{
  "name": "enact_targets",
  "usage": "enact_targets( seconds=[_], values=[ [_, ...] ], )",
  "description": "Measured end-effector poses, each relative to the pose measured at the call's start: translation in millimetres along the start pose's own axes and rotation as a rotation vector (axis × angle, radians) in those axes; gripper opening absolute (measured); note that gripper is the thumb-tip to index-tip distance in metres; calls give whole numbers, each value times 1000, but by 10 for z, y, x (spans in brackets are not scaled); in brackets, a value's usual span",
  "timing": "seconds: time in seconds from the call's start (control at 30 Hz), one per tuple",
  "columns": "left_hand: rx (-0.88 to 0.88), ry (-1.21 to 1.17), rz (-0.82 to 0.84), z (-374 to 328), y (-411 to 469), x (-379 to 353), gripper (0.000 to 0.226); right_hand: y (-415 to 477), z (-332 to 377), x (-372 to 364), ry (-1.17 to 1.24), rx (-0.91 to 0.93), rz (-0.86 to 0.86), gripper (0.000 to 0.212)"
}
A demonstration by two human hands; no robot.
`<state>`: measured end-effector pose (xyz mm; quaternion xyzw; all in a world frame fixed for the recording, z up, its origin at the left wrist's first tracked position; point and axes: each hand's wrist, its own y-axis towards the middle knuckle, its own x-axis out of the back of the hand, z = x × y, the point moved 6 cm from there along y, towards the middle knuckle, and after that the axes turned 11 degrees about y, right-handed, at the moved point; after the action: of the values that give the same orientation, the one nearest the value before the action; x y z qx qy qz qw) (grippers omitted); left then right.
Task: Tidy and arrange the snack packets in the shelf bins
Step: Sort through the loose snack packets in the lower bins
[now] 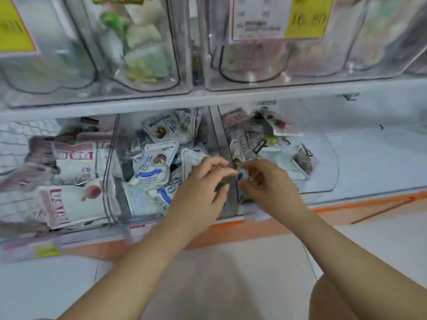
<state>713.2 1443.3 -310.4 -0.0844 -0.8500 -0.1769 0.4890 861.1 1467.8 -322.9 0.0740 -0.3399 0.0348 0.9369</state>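
Three clear bins stand on the lower shelf. The middle bin (pixel 120 199) holds several white-and-blue snack packets (pixel 150 169). The right bin (pixel 332 172) holds several mixed packets (pixel 256 139). The left bin (pixel 108 158) holds white-and-pink packets (pixel 74 158). My left hand (pixel 203 188) hovers over the divider between the middle and right bins, fingers curled and apart, nothing clearly in it. My right hand (pixel 265 183) is just right of the divider, fingers pinched on a small packet (pixel 240 175) at the front of the right bin. The picture is blurred.
An upper shelf (pixel 208 98) carries clear bins with pale green packets (pixel 143 42) and yellow price labels (pixel 309 17). An orange strip (pixel 254 229) runs along the shelf base above the white tiled floor. My knee (pixel 346 301) shows at bottom right.
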Motion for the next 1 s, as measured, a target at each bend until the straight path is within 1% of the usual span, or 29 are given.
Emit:
enact_targets(
  seconds=[0.07,0.13,0.2,0.3,0.37,0.43,0.5,0.57,0.63,0.7,0.73,0.8,0.87,0.9,0.97,1.0],
  values=[
    [3,28,20,-26,-20,9,29,-15,6,-5,8,3,-10,36],
    [0,68,51,-65,-32,29,32,-31,-4,-2,20,-37,-23,38],
    [-3,107,96,-99,-28,45,34,-31,-6,23,36,-73,-53,36],
    [37,136,174,-142,-34,96,37,-36,84,193,83,-106,-175,27],
    [64,122,187,-199,-79,172,39,-103,228,386,121,-82,-265,22],
    [68,81,130,-292,-150,295,44,-237,413,588,153,-14,-317,16],
    [55,55,40,-405,-253,465,50,-429,618,757,190,76,-314,12],
    [-8,76,-44,-536,-380,626,55,-651,836,875,236,170,-263,14],
    [-75,120,-82,-654,-517,726,56,-868,1047,919,294,242,-177,18],
    [-95,153,-72,-728,-656,756,51,-1055,1228,897,316,307,-99,24],
    [-82,154,-65,-750,-730,768,43,-1122,1288,869,315,326,-70,27],
    [-43,156,-75,-758,-885,779,27,-1198,1314,814,341,315,-12,27],
    [21,150,-106,-675,-1021,783,24,-1189,1198,843,373,257,-15,19],
    [66,125,-127,-609,-1079,787,26,-1155,1087,902,361,212,-57,14],
    [149,46,-168,-444,-1166,799,21,-1055,796,1043,233,108,-154,6],
    [183,10,-183,-368,-1189,806,19,-1002,649,1101,137,66,-194,9]
  ],
)
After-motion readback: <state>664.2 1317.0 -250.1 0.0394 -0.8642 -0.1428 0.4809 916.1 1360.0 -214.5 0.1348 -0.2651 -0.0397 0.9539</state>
